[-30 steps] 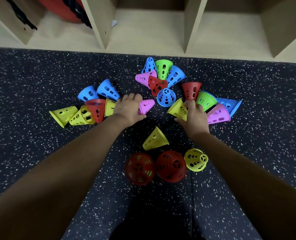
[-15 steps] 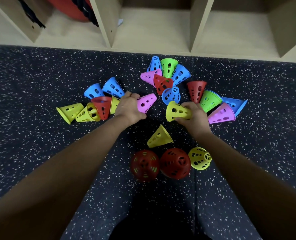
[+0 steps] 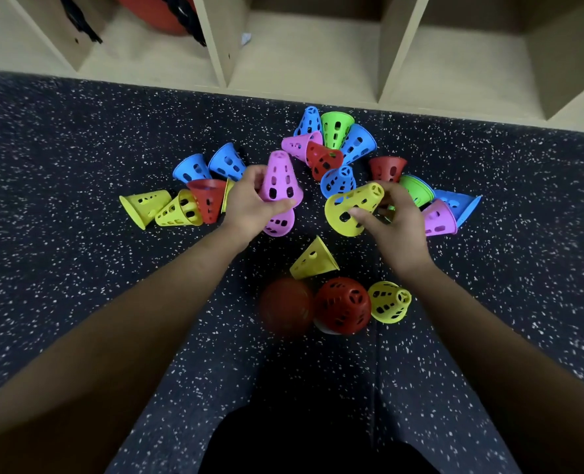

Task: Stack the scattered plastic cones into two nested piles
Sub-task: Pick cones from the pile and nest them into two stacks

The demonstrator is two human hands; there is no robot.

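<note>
My left hand (image 3: 249,203) grips a pink cone (image 3: 278,177), held upright with its narrow end pointing away from me; a second pink cone (image 3: 279,223) shows just below my fingers. A yellow cone (image 3: 352,206) lies tilted in my right hand (image 3: 391,220), wide mouth toward me. Many perforated cones lie scattered on the dark speckled floor (image 3: 78,268): a yellow, red and blue cluster (image 3: 194,196) at the left, a mixed cluster (image 3: 331,142) at the back. Nearer me sit a yellow cone (image 3: 312,260), two red cones (image 3: 343,306) and another yellow one (image 3: 389,301).
Open wooden cubby shelves (image 3: 304,49) run along the far edge of the floor, the left one holding a red ball. A green, pink and blue group of cones (image 3: 448,206) lies beside my right hand. My dark-clothed legs (image 3: 318,439) are at the bottom.
Both hands have lifted their cones off the floor. The pink cone turned upright in my left hand; the yellow cone rose and tilted in my right. The left red cone now looks blurred.
</note>
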